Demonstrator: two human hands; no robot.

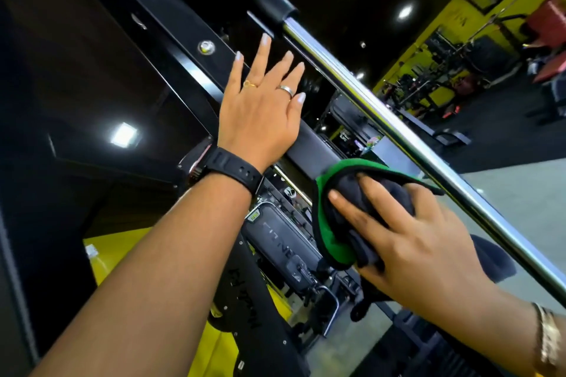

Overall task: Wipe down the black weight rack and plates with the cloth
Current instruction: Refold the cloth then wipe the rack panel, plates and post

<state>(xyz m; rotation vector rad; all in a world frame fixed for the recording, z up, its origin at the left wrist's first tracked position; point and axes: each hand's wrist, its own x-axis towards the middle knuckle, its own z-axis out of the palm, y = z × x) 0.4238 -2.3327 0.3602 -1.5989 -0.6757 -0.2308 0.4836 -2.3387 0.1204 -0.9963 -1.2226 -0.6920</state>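
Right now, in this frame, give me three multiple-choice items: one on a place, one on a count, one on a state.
1. Where is the cloth? A in a bucket; B against the black bar, held by the right hand; C over a shoulder.
2. How many rings are on the left hand? A none; B four; C two.
3. How is the left hand? A open, fingers spread; B a fist; C gripping a bottle.
Answers: B, the right hand holds the cloth at the bar's end; C, one gold ring and one silver ring show; A, its fingers are straight and apart.
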